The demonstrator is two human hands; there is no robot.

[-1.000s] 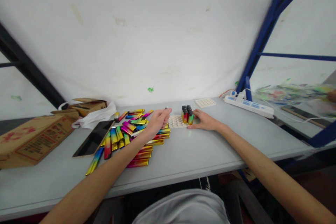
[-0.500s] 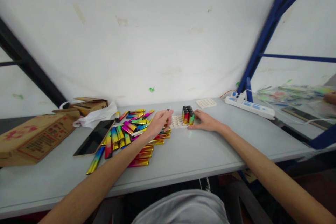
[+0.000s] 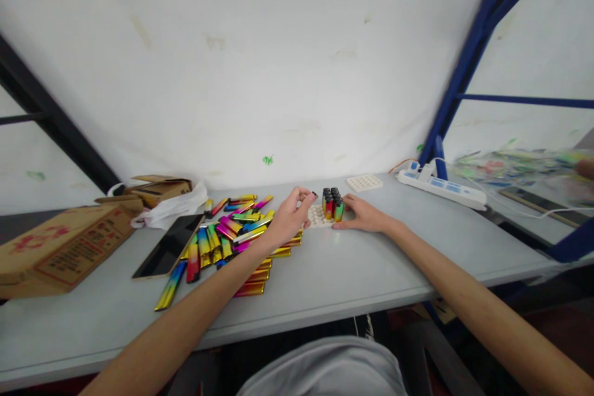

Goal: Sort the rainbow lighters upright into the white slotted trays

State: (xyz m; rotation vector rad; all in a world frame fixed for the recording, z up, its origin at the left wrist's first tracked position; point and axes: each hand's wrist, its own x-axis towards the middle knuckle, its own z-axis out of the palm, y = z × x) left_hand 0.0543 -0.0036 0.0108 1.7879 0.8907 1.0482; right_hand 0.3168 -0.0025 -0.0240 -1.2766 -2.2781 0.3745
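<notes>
My left hand [image 3: 291,216] is closed in a pinch around a lighter, whose dark top [image 3: 314,193] shows past the fingertips. It hovers over the left side of a white tray [image 3: 317,216] with rows of holes. Colourful lighters [image 3: 329,206] with black tops stand upright in several places at the tray's right end. My right hand [image 3: 364,215] grips that right end, thumb at the front corner and fingers behind, close against the nearest lighters. Left of the tray lies a heap of shiny, rainbow-coloured lighters [image 3: 216,238], partly hidden by my left forearm.
A second white tray [image 3: 364,182] lies near the wall. A power strip [image 3: 443,190] sits at the right, by the blue frame [image 3: 464,68]. On the left are a dark tablet [image 3: 167,246], a white bag [image 3: 174,207] and cardboard boxes [image 3: 69,244]. Another person's hand [image 3: 585,168] shows far right.
My left hand has moved a little to the right and up over the tray, and the lighter's dark top now shows past its fingertips. My right hand has stayed in place.
</notes>
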